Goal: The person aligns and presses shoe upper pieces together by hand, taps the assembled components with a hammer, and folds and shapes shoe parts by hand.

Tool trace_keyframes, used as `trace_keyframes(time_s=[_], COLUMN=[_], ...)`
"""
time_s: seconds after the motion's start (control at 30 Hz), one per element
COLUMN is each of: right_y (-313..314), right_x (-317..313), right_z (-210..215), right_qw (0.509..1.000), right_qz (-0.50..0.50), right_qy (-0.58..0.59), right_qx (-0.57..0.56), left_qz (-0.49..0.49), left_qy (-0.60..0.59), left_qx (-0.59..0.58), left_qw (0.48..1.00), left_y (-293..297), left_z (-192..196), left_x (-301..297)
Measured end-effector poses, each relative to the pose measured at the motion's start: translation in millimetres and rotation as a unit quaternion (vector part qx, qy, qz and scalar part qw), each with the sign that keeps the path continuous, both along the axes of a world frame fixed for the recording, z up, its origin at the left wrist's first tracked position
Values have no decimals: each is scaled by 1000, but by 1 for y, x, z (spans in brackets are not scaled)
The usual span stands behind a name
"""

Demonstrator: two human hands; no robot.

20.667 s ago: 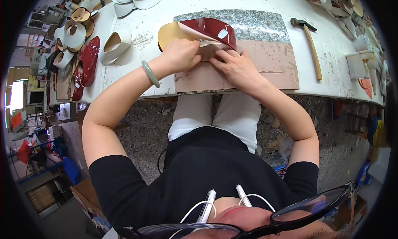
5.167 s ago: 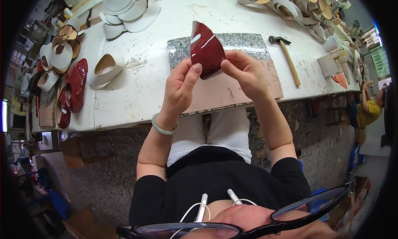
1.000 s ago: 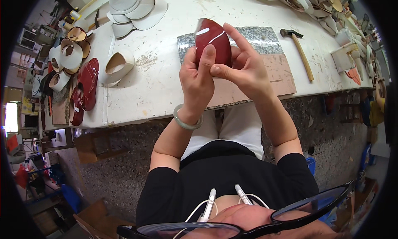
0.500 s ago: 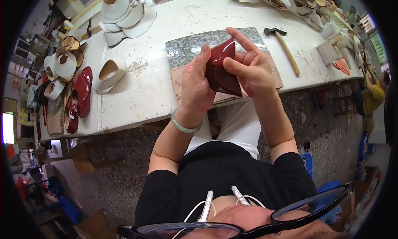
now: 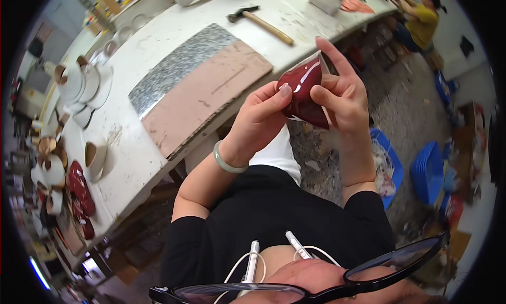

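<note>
Between my hands is a glossy dark red shoe upper [image 5: 304,97], curved, with a pale lining edge showing along its top. My left hand [image 5: 255,117] pinches its left side, thumb lying on the shiny face. From the right, my right hand [image 5: 345,98] grips it with the thumb in front and the index finger stretched upward; its other fingers are partly hidden behind the piece. The upper is held off the table, past its front edge. Left of it on the table lies a board with a pinkish part [image 5: 203,96] and a grey speckled part [image 5: 182,61].
A hammer [image 5: 266,29] lies beyond the board. White shoe uppers [image 5: 87,90] and more dark red ones [image 5: 79,190] sit at the table's left. Blue baskets [image 5: 427,169] stand on the littered floor at right. A person in yellow [image 5: 421,25] sits at the far right.
My view and body have turned to the right. The upper, still in both hands, has gone from over the board to beyond the table's front edge.
</note>
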State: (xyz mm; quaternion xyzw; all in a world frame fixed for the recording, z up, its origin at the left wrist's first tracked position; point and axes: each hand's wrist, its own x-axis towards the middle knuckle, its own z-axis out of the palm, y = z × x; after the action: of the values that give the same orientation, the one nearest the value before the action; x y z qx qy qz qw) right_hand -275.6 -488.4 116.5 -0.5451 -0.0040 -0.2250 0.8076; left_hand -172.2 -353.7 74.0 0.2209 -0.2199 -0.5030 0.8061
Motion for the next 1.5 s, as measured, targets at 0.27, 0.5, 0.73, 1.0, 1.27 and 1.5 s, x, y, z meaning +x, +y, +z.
trace_keyframes(time_s=[0.27, 0.5, 0.73, 1.0, 1.27, 1.5], right_y=[-2, 27, 71, 114, 149, 151], right_x=[-59, -5, 62, 120, 145, 142], right_z=[-43, -41, -30, -19, -24, -12], right_qw=[983, 992, 993, 987, 992, 981], right_qz=[-47, 6, 31, 88, 93, 159], right_qy=[102, 61, 33, 38, -2, -3], right_qx=[-147, -109, -113, -128, -80, -109], left_qz=[-1, 188, 216, 327, 407, 425], left_qy=[-48, -69, -1, -136, -128, -130], left_qx=[89, 103, 25, 56, 38, 28], left_qw=[995, 974, 976, 934, 904, 895], left_y=[-7, 25, 74, 132, 156, 159], left_z=[-42, -19, -13, -25, -25, -17], left_x=[-38, -17, 24, 52, 50, 47])
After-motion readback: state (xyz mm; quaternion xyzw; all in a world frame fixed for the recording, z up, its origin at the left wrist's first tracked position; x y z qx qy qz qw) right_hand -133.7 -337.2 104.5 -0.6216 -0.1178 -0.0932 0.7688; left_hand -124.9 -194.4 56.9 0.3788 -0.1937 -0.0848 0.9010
